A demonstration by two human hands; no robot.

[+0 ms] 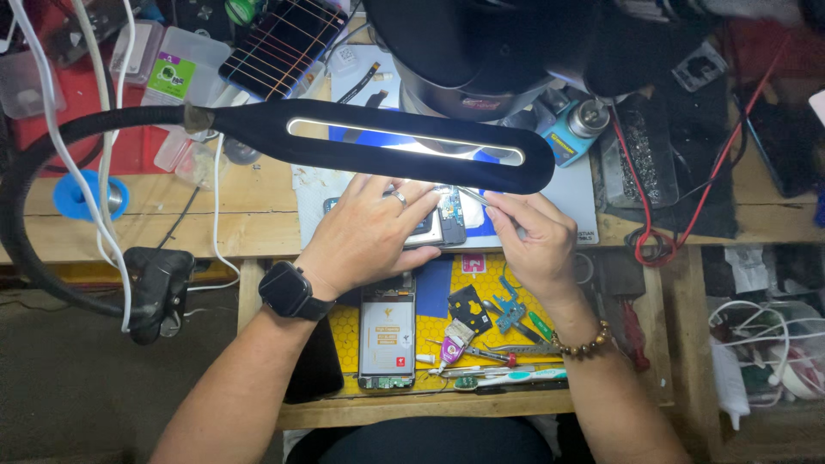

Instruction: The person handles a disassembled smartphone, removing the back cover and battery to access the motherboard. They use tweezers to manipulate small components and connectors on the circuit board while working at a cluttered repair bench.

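Toothbrush [516, 378] and small hand tools are lying nearest to me on the yellow mat [443, 314], beside an opened phone body [387, 331] that is resting lengthwise along the mat's left side. I am watching my left hand [369, 236], with a black watch [288, 290] on its wrist and a ring on one finger, lying flat over a dismantled phone [443, 219] on the table [241, 219]; its grip is pressing down on the phone, fingers spread across it. My right hand [537, 241], wearing a bead bracelet [584, 342], is sitting just beside the phone on its right, and its grip is pinching metal tweezers [477, 199] whose tip is reaching onto the exposed circuit board. A black lamp head [387, 142] on a gooseneck is hanging above both hands, its light strip glowing. Farther off, a microscope body [464, 51] is looming over the grey work mat [571, 193], with a solar panel [279, 43] and plastic boxes lying at the far left
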